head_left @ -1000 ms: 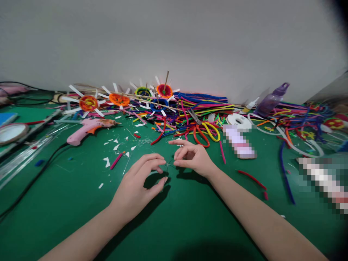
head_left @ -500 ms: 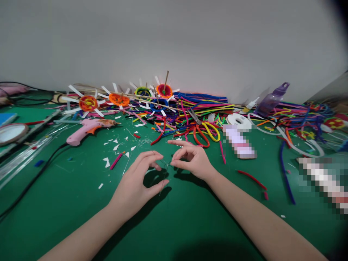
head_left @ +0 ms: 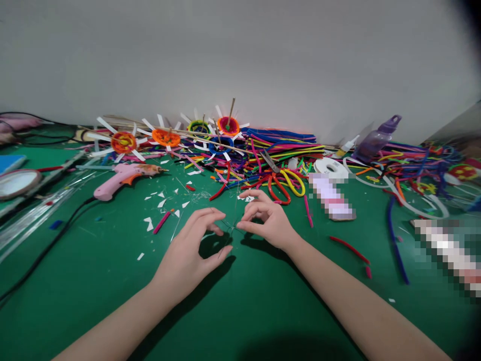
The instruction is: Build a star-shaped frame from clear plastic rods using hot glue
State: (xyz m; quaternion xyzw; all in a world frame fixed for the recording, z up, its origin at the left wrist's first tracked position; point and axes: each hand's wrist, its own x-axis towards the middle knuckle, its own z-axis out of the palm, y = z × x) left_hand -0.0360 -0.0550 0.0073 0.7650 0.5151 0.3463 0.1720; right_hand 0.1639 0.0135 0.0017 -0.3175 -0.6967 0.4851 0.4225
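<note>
Between my hands, just over the green table, a tangle of thin see-through thread [head_left: 232, 228] crosses itself. My right hand [head_left: 265, 218] pinches it between thumb and index finger, the other fingers curled loosely above. One fine end rises from the crossing in front of the right fingertips. My left hand [head_left: 195, 240] is held open to the left, thumb and fingers spread around the thread. Whether a strand touches the left fingertips is too fine to make out. White paper scraps [head_left: 161, 203] and a short magenta pipe cleaner [head_left: 162, 222] lie beyond the left hand.
A pink glue gun [head_left: 120, 178] with a black cord lies left. Scissors [head_left: 278, 185], a white spool [head_left: 330, 168] and piled pipe cleaners [head_left: 281, 143] are behind my right hand. Several flower-like discs [head_left: 124, 143] with white strips line the wall, and a purple bottle [head_left: 376, 138] stands right.
The loose thread end that hung down past my left thumb now points up by the right fingers. My right index finger has curled in from its stretched position. The left hand has barely moved.
</note>
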